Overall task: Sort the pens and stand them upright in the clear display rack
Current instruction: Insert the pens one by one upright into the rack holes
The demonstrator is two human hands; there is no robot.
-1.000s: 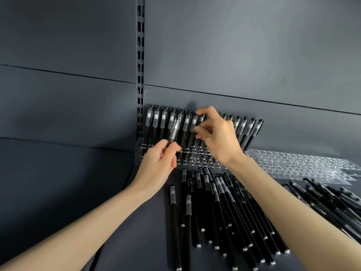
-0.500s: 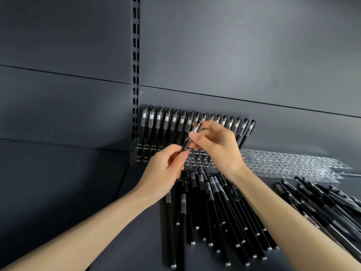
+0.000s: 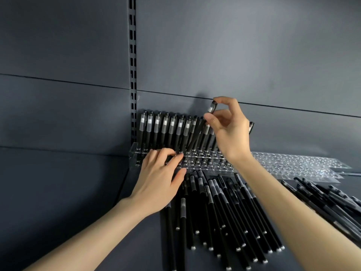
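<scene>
A clear display rack (image 3: 197, 163) with rows of holes stands on the dark shelf against the back wall. Several black pens (image 3: 166, 130) with frosted caps stand upright in its back row. My right hand (image 3: 228, 132) pinches the cap end of one black pen (image 3: 197, 133), which slants down to the left with its lower tip at the rack's holes. My left hand (image 3: 158, 182) rests on the rack's front left part, fingers curled; whether it holds anything is hidden. A pile of loose black pens (image 3: 218, 214) lies flat in front of the rack.
A second clear rack (image 3: 297, 163) without pens lies to the right. More loose pens (image 3: 330, 204) are heaped at the far right. A slotted metal upright (image 3: 133, 75) runs up the back wall by the rack's left end.
My right hand has risen with the pen, now gripping its cap end and tilting it down to the rack. My left hand has let go of that pen and dropped onto the rack's front.
</scene>
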